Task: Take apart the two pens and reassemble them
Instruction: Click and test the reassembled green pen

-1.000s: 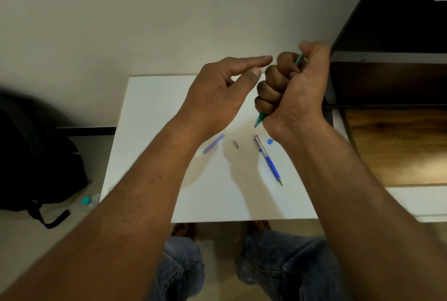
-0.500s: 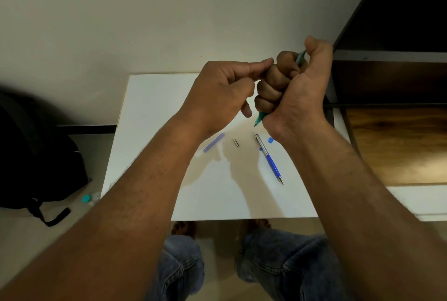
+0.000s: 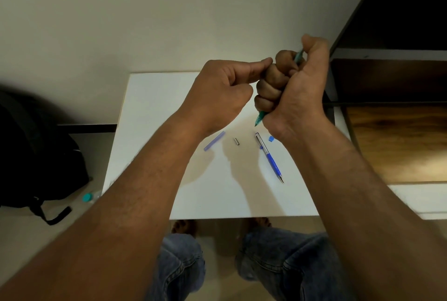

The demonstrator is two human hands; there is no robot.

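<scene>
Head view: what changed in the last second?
The left hand moved right and curled in; its index fingertip now touches the knuckles of the right hand. Whether it holds anything is unclear. The right hand stayed fisted round the green pen. The blue pen, tube, metal piece and blue bit lie unmoved on the table.

Green pen (image 3: 260,118) gripped tilted; blue pen (image 3: 270,158) lies flat.
</scene>
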